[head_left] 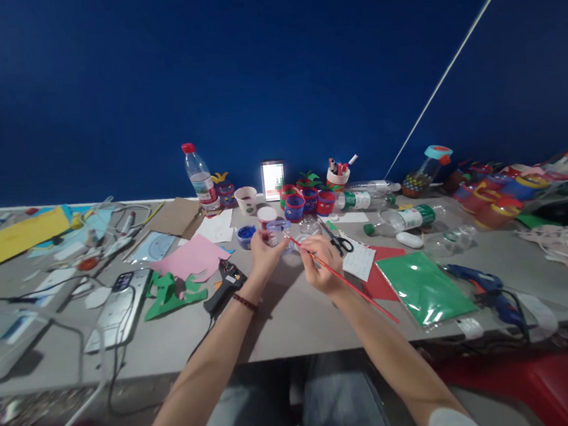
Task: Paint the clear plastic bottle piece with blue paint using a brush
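My left hand (pixel 267 256) is closed around a small clear plastic cup-shaped piece (pixel 279 229), which looks bluish on its side. A thin red paintbrush (pixel 359 291) is pinched in my right hand (pixel 323 263), its tip pointing at the plastic piece. Whether the tip touches the plastic is too small to tell. Just left of the piece stands an open tub of blue paint (pixel 246 234). Behind it are a white lid-like round (pixel 267 215) and a paper cup (pixel 247 202). Several blue-and-red decorated cups (pixel 294 206) stand beyond my hands.
A black glue gun (pixel 225 287) lies left of my left forearm, near green paper scraps (pixel 174 294) and a phone (pixel 121 309). Black scissors (pixel 339 241), a green packet (pixel 428 287) and a blue glue gun (pixel 492 290) lie rightward. Bottles (pixel 410 219) lie behind; cables cross the left side.
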`<action>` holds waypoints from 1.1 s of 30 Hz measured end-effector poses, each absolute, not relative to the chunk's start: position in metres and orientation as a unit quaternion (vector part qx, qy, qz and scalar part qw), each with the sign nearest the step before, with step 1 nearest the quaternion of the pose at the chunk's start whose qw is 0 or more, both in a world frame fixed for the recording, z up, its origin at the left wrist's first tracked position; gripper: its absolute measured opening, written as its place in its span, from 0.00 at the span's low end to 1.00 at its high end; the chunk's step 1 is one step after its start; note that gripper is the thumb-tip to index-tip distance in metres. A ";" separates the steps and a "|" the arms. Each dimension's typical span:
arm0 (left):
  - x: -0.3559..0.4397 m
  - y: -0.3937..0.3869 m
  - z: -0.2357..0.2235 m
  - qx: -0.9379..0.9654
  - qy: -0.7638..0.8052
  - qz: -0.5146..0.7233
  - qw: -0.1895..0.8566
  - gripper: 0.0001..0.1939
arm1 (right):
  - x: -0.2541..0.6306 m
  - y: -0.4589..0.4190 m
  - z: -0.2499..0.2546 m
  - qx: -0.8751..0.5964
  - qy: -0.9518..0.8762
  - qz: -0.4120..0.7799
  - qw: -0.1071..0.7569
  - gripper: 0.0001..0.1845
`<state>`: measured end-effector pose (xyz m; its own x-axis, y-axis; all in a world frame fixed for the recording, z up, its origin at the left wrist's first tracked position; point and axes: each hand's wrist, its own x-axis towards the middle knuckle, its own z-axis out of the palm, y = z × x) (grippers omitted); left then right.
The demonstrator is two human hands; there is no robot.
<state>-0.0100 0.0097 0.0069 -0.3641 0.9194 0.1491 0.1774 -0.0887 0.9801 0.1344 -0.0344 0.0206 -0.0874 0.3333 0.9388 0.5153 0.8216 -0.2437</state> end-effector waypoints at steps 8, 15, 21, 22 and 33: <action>-0.011 0.013 -0.001 0.492 0.595 0.568 0.285 0.23 | 0.134 -0.035 0.024 -0.305 -0.726 -0.028 0.616 0.06; -0.010 0.013 -0.001 0.457 0.592 0.576 0.331 0.27 | 0.141 -0.031 0.022 -0.342 -0.688 -0.003 0.640 0.04; -0.011 0.012 -0.001 0.442 0.566 0.584 0.378 0.27 | 0.147 -0.031 0.025 -0.375 -0.664 0.007 0.647 0.05; -0.011 0.012 0.000 0.440 0.562 0.587 0.382 0.27 | 0.148 -0.031 0.025 -0.379 -0.660 0.011 0.649 0.05; -0.011 0.014 0.000 0.439 0.537 0.592 0.410 0.26 | 0.162 -0.023 0.021 -0.421 -0.655 -0.030 0.627 0.05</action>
